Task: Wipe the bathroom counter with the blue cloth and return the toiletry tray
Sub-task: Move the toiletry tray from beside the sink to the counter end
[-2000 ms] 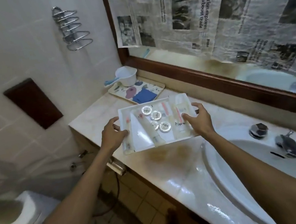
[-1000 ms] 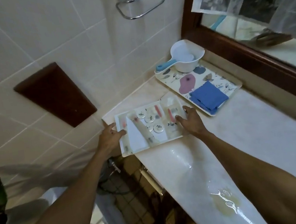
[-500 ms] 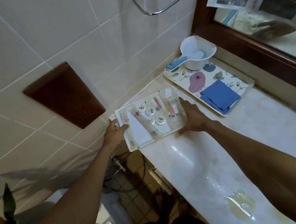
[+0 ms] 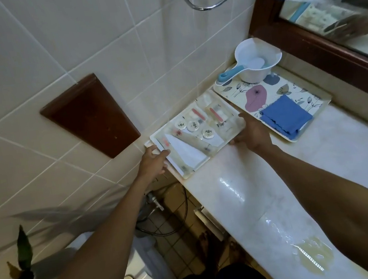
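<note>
Left hand (image 4: 152,164) is gripping the far-side edge of the toiletry tray (image 4: 197,169), thumb lying over the rim. Right hand (image 4: 252,132) is holding the edge nearest the floral tray (image 4: 255,95), fingers curling at it. Toiletry tray is sitting just left of the floral tray, at the table (image 4: 257,188) end by the tiled wall; can't tell if it's fully down. Blue cloth (image 4: 285,118) is lying folded on the floral tray's near corner. White dipper (image 4: 257,61) is standing on its far end. Yellowish puddle (image 4: 315,256) is sitting on the table, well nearer the camera than the floral tray.
</note>
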The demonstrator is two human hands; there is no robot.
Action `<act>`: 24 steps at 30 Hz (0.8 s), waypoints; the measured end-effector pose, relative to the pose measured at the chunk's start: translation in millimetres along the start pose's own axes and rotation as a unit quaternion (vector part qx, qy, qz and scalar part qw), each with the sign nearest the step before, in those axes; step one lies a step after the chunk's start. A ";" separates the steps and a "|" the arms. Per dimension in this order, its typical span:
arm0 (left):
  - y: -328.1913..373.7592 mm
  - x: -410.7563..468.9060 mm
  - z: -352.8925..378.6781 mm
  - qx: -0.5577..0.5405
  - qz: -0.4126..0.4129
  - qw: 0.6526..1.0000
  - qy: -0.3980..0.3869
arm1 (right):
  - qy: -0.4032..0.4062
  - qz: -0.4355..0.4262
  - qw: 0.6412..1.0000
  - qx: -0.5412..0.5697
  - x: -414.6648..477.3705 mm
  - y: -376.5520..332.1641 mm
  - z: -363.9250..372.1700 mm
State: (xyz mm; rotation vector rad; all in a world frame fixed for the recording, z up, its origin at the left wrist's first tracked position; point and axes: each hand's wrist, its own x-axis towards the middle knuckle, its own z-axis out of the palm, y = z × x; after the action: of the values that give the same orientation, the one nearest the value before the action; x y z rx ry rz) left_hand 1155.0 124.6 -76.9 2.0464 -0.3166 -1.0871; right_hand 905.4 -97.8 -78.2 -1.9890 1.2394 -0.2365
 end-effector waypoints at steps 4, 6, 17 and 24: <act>3.8 1.4 -4.2 0.001 0.000 1.000 0.008 | 0.015 0.007 1.000 0.007 -0.4 -7.2 0.5; 5.7 2.0 -8.2 0.000 -0.002 1.000 0.001 | 0.037 0.020 0.999 0.009 -1.1 -12.9 1.4; 64.9 -28.7 45.2 0.286 0.252 0.922 0.064 | 0.119 0.054 0.991 0.014 -27.1 5.1 -19.2; 132.4 -20.5 184.7 0.279 0.363 0.887 -0.052 | 0.251 0.088 0.964 0.013 -53.8 79.9 -91.5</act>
State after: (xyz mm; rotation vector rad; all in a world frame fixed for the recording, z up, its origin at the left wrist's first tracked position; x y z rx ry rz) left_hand 1015.0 -48.8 -28.0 2.0377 -1.4627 -0.6582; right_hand 775.7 -118.3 -57.8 -1.8390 1.7078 -0.6972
